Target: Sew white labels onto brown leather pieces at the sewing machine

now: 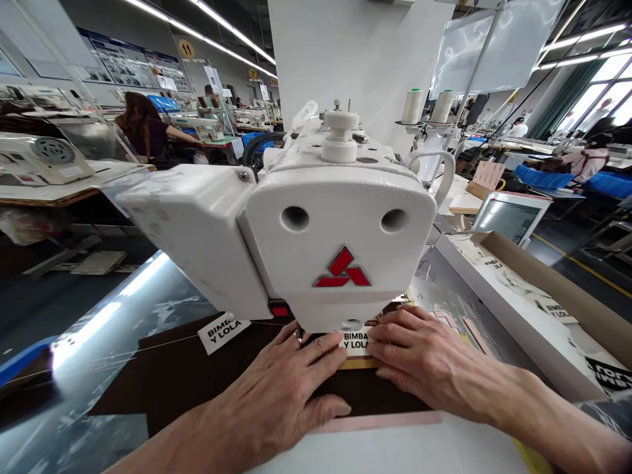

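A white sewing machine head (340, 224) with a red three-part logo stands in front of me. Under it lies dark brown fabric (182, 375). A white label (354, 342) printed "BIMBA Y LOLA" rests below the needle area, partly covered by fingertips. My left hand (301, 375) lies flat, its fingers stretched out to the label's left edge. My right hand (419, 349) presses from the other side with fingers extended onto the label's right edge. Another such label (224, 332) sits on the fabric to the left, joined by a thread. The needle itself is hidden.
A long cardboard box (533, 303) at the right holds several printed labels. Two thread cones (413, 106) stand behind the machine. A screen (512, 217) is at the back right. A person (143, 131) sits at another machine on the far left.
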A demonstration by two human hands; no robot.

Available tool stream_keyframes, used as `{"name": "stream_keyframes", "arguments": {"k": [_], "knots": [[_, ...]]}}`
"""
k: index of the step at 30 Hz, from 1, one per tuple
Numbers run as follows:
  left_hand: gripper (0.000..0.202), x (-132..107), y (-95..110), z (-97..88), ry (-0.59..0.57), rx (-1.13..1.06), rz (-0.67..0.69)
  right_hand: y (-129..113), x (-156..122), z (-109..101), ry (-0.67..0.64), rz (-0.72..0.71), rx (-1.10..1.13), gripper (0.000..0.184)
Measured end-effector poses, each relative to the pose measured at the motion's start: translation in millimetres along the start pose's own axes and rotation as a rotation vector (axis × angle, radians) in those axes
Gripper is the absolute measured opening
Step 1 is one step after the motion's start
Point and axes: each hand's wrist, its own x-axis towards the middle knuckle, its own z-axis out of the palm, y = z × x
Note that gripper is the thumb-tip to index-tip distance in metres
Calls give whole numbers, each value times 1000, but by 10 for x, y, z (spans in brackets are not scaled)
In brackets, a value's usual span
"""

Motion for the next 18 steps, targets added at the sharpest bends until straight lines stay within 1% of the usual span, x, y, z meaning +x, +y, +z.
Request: {"name": "stream_keyframes", "arguments": {"k": [2, 5, 8, 11, 14, 18], "knots": [[53, -8, -15, 17, 18, -4, 7, 37, -20, 5, -15, -16, -2, 22], [47, -10, -31, 38, 58, -54, 17, 94, -15, -17, -16, -31, 4, 23], [45, -1, -31, 34, 64, -78, 14, 111, -1, -51, -21, -35, 12, 30], [43, 22, -10, -5, 61, -94, 14, 56, 5, -68, -41, -25, -10, 33], [39, 44, 18, -51, 37, -126, 17, -38, 44, -43, -17, -3, -47, 33], [50, 26, 18, -60, 24, -120, 11, -83, 153, 55, -18, -65, -15, 33]]}}
